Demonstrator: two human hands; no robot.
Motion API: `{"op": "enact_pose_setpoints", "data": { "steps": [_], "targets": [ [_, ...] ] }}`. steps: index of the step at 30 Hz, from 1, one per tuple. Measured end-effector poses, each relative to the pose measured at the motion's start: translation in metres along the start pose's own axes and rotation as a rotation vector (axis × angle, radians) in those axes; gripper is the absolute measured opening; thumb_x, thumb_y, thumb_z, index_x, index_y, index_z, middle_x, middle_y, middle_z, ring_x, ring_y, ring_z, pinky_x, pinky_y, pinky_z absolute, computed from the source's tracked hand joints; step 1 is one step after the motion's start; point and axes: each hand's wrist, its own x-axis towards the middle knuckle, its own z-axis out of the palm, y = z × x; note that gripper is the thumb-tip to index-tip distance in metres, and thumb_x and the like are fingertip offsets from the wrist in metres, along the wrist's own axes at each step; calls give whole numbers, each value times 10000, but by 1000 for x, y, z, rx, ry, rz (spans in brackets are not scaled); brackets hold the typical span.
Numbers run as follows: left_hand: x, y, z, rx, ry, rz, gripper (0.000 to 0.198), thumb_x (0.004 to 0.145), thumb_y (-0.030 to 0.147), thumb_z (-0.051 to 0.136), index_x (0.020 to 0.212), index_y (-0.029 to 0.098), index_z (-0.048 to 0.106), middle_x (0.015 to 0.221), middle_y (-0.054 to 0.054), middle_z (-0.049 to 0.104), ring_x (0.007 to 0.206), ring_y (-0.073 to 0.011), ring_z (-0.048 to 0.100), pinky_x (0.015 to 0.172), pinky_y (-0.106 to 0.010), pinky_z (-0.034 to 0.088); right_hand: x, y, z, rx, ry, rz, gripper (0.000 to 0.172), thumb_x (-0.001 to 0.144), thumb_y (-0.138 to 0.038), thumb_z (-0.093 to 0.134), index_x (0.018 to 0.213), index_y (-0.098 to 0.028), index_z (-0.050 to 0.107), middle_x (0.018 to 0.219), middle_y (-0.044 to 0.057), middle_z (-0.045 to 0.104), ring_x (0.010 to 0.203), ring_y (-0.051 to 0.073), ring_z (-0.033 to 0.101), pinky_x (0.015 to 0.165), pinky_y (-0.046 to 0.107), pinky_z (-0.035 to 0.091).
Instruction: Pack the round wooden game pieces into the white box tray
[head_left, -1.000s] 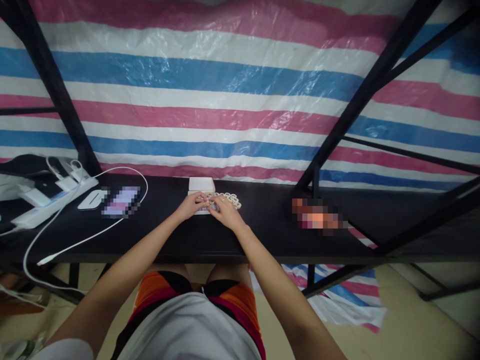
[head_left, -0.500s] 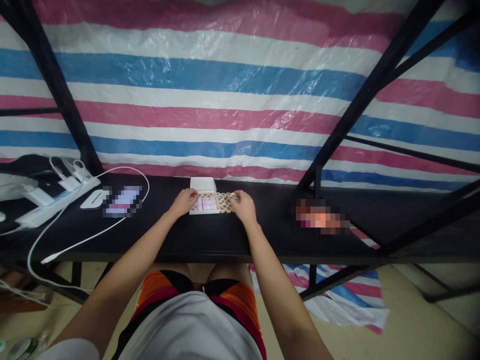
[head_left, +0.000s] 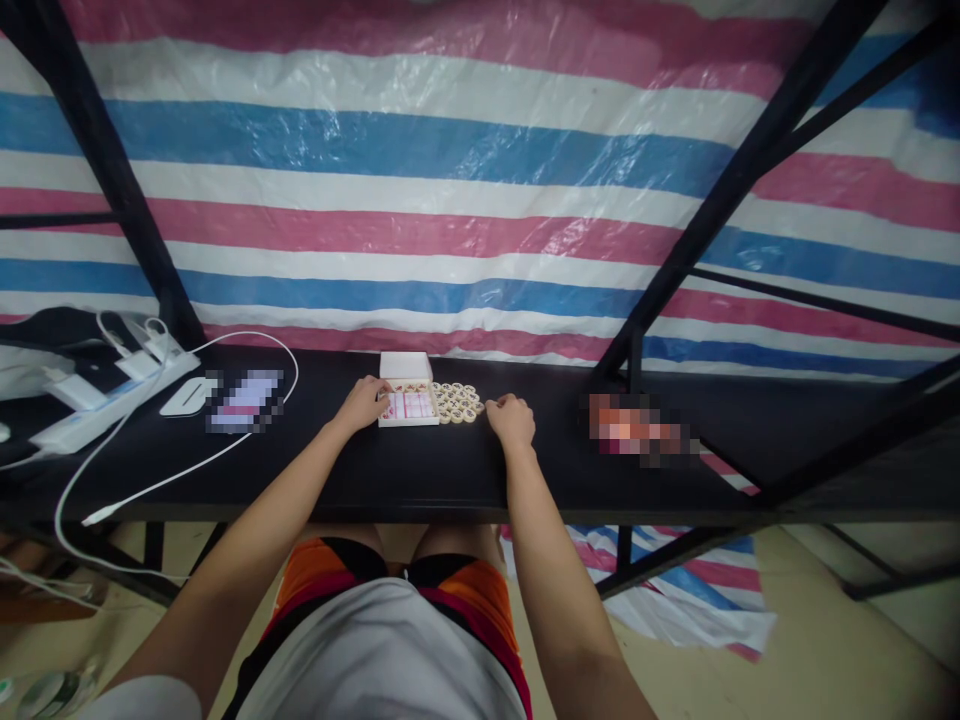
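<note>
I see the round game pieces (head_left: 457, 404) on the desk (head_left: 427, 475) just left of my right hand (head_left: 512, 421), the nearer one, with the open white box (head_left: 405, 366) between them and my left hand (head_left: 364, 402), though I cannot tell whether either grip pinches anything.

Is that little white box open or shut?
Open. The white box has its lid turned back on the far side, showing round pieces and pink-and-white contents inside.
</note>
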Motion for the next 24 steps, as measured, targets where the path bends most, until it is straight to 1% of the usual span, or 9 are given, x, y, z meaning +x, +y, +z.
{"op": "enact_pose_setpoints", "data": {
  "steps": [5,9,12,14,16,20,24],
  "targets": [
    [0,-2,1,-24,1,7,269,785,218,490,1001,186,648,967,-76,561,952,-221,535,902,-352,438,1,-2,2,29,-24,-34,298,842,-328,470,1009,-155,647,1035,147,617,991,269,589,842,375,456],
    [0,-2,1,-42,0,9,265,780,223,496,990,188,654,966,-71,561,954,-221,540,906,-357,440,0,-2,3,19,-11,-54,313,854,-387,481,987,-160,650,1021,143,614,982,266,590,832,374,459],
    [0,-3,1,-42,-7,11,266,783,223,498,994,189,657,968,-74,561,954,-224,542,911,-360,438,-2,-2,2,1,0,-59,287,867,-337,458,978,-159,653,1023,146,615,968,257,598,815,360,465],
    [1,-3,2,-42,-4,16,266,788,222,499,998,189,658,966,-75,562,956,-226,542,913,-362,438,-3,-3,1,-10,-6,-49,260,857,-279,452,969,-163,656,1013,144,624,953,253,608,801,352,469],
    [2,-4,3,-49,0,20,263,806,218,484,999,188,660,965,-77,564,952,-222,543,913,-361,437,-3,-4,-2,-6,-23,-31,251,843,-260,457,957,-169,661,993,142,636,940,255,617,792,351,471],
    [4,-6,6,-57,1,15,273,844,183,439,995,190,667,956,-82,572,929,-214,548,914,-362,431,-4,-6,-5,22,-58,2,261,831,-293,470,952,-173,669,976,140,656,934,267,628,788,355,471],
    [4,-6,7,-51,11,10,280,839,157,439,998,182,668,976,-97,577,944,-231,545,909,-369,432,-4,-7,-6,34,-66,26,275,821,-314,477,957,-177,672,977,142,663,934,274,632,787,362,471]
  ]
}}
